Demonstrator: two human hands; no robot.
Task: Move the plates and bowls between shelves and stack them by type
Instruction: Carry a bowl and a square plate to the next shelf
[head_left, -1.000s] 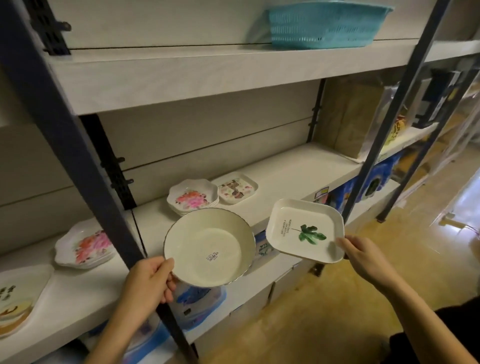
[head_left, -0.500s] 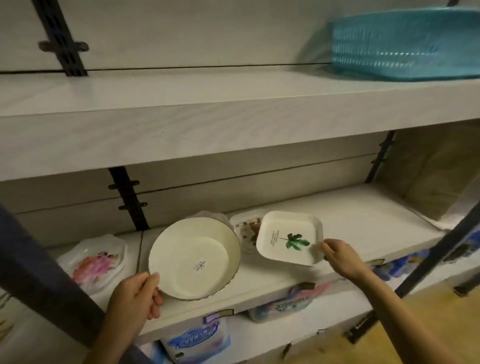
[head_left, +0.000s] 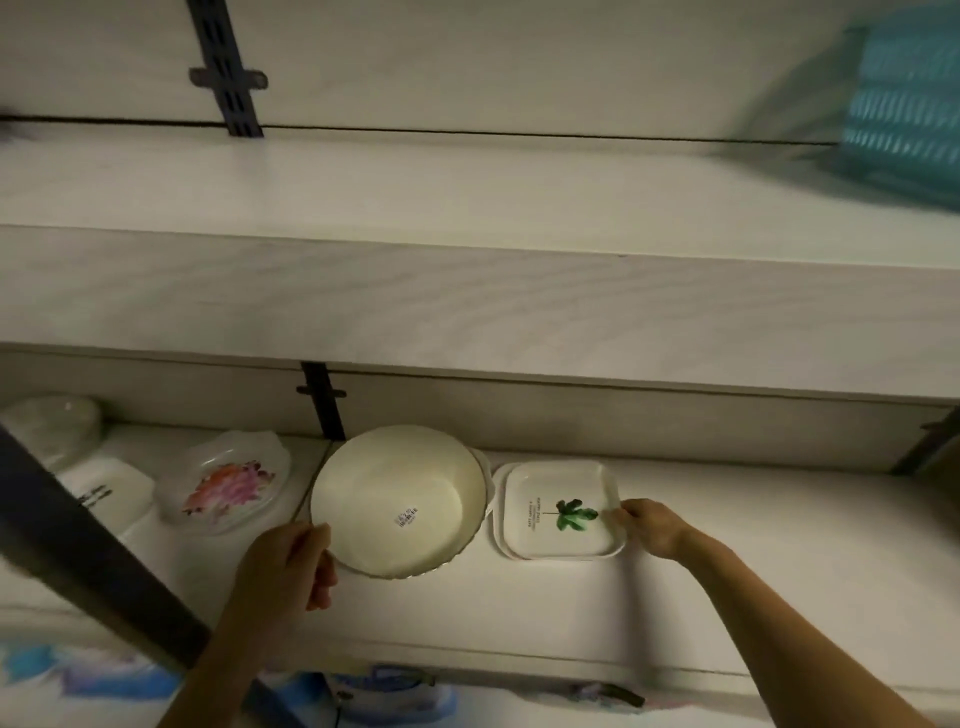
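up at your far right a teal plastic basket (head_left: 906, 111) sits on the upper shelf (head_left: 467, 197), blurred so its weave barely reads. a dark slotted upright (head_left: 224, 62) runs down the pale back wall above that shelf, and a second stretch of it (head_left: 322, 408) shows below the shelf's thick front edge. a dark metal post (head_left: 88, 566) slants across your lower left. under the lower shelf board (head_left: 571, 613) you can make out blue-and-white packages (head_left: 384, 693) (labels too smeared to read).
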